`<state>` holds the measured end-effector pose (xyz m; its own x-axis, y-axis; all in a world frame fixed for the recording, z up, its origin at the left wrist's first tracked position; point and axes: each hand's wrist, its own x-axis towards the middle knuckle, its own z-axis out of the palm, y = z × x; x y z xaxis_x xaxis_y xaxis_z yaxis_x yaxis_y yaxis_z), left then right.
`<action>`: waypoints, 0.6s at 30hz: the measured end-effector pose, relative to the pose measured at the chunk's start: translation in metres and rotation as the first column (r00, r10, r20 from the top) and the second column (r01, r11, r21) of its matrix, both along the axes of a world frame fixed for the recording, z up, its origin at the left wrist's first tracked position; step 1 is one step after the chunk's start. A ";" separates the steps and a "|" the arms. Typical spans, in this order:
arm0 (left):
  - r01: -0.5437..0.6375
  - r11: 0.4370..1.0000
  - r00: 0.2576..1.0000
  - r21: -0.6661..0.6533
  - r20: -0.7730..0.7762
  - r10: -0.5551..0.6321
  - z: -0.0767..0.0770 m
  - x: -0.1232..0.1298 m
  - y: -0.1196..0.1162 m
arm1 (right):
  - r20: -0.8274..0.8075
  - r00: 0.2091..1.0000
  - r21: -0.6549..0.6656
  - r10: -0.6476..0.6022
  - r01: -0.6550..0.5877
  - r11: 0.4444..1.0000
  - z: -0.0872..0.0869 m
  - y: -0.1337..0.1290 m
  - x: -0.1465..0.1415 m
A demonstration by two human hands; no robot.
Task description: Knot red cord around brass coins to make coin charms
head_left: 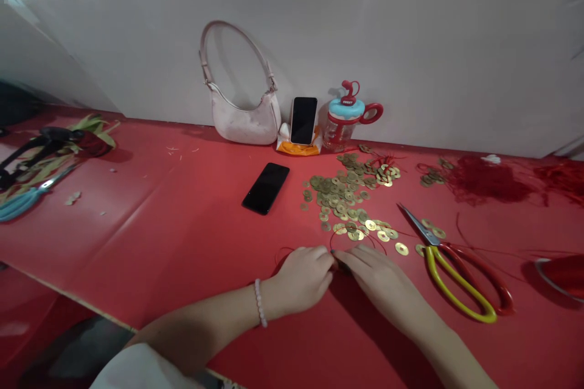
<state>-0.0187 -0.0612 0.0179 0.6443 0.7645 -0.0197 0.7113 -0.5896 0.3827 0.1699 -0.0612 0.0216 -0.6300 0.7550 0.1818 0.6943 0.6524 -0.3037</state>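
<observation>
My left hand [306, 278], a beaded bracelet [260, 302] at its wrist, is closed with fingers curled and fingertips pinched. Facing it, my right hand [376, 275] is closed too, its fingertips meeting those of the left. A thin red cord [331, 242] runs out from between them and loops over the table; both hands pinch it. Something small and dark sits under my right fingers, mostly hidden. Just beyond lie many brass coins with square holes [340, 194]. To the right of my right hand are scissors [431, 238] with one yellow and one red handle, blades partly apart.
A black phone [266, 188] lies on the red table [182, 243]. Along the white partition [410, 42] stand a pale handbag [246, 121], a propped phone [303, 120] and a cup [340, 127]. Red thread [488, 179] and a spool [563, 276] are right; blue-handled scissors [22, 202] left.
</observation>
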 end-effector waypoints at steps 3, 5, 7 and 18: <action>-0.006 1.000 1.000 0.005 -0.006 0.006 0.000 0.000 0.000 | -0.005 1.000 -0.002 0.013 -0.013 1.000 0.001 0.000 0.000; -0.006 1.000 1.000 0.001 0.002 0.006 0.001 0.000 0.000 | -0.006 1.000 0.005 0.023 -0.023 1.000 0.001 0.000 0.001; -0.006 1.000 1.000 -0.007 0.020 0.006 0.002 0.000 0.000 | -0.003 1.000 0.011 0.018 -0.018 1.000 0.001 0.001 0.003; -0.050 0.998 0.998 0.029 0.032 0.049 0.006 -0.007 0.005 | 0.039 0.999 -0.009 0.003 -0.002 1.000 0.007 -0.001 0.001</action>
<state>-0.0260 -0.0557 0.0242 0.6057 0.7954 0.0229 0.7278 -0.5653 0.3883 0.1709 -0.0624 0.0286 -0.6383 0.7549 0.1509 0.7040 0.6517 -0.2824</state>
